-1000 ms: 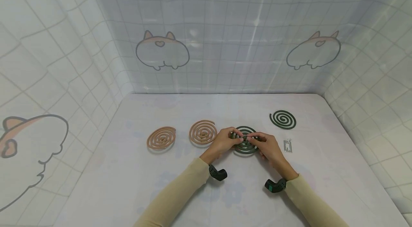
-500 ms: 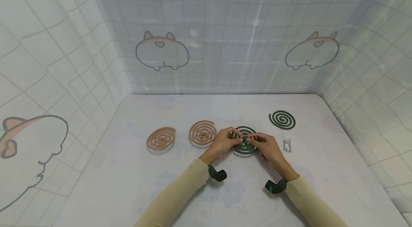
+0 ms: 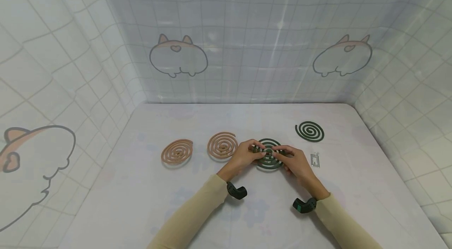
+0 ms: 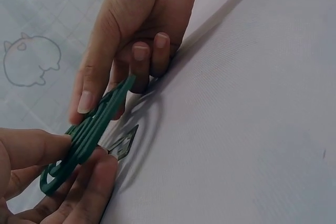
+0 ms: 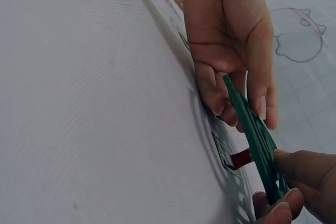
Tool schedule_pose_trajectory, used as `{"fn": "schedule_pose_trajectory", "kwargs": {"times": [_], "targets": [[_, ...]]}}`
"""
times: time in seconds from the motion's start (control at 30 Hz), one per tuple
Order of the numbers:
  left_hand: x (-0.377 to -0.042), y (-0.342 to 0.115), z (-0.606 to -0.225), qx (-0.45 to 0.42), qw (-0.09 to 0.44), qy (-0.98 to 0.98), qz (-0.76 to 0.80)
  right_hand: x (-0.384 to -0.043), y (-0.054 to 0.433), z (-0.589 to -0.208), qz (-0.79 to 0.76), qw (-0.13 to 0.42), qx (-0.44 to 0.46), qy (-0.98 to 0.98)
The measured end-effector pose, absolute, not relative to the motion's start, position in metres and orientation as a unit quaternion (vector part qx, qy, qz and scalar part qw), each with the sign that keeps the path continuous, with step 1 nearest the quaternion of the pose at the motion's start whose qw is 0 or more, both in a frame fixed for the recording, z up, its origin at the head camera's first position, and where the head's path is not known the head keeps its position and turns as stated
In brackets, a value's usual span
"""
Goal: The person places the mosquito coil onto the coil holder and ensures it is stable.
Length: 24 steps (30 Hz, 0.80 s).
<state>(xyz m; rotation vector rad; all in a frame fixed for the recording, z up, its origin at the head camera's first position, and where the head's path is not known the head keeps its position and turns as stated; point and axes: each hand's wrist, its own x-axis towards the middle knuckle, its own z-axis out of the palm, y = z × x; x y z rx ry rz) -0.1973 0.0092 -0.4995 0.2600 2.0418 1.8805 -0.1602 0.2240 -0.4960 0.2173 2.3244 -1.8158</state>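
Note:
A dark green mosquito coil [image 3: 269,168] lies level between my two hands, just above the table. My left hand [image 3: 243,156] pinches its left part, thumb on top and fingers underneath. From the other side, my right hand [image 3: 296,164] pinches it likewise. In the right wrist view the coil [image 5: 256,137] appears edge-on. Below it stands a small metal coil stand [image 5: 224,156], whose upright tab [image 5: 242,159] reaches the coil's underside and looks reddish. The left wrist view shows the stand's frame [image 4: 126,144] on the cloth. My fingers partly hide the coil's centre.
Left of my hands, two brown mosquito coils [image 3: 222,145] [image 3: 177,151] sit slightly raised over the table. Another green coil [image 3: 309,131] lies flat at the back right, with a loose metal stand [image 3: 315,160] in front of it. Cloth walls [image 3: 226,64] enclose the table.
The fingertips of both hands have moved slightly apart at the coil's centre. More of the centre now shows, including a small reddish spot. The other coils and the loose stand stay put.

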Motion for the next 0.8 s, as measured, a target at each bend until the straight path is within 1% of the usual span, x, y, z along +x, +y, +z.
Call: {"fn": "schedule_pose_trajectory", "kwargs": {"times": [0.33,0.6,0.8], "targets": [[-0.195,0.004,-0.495,0.098,0.149,0.769,0.614,-0.158,0.228,-0.495,-0.613,0.081,0.067,0.783],[-0.196,0.004,-0.492,0.093,0.136,0.78,0.604,-0.156,0.235,-0.494,-0.618,0.07,0.06,0.781],[-0.198,0.006,-0.489,0.085,0.137,0.784,0.6,-0.155,0.241,-0.49,-0.607,0.063,0.065,0.789]]}}
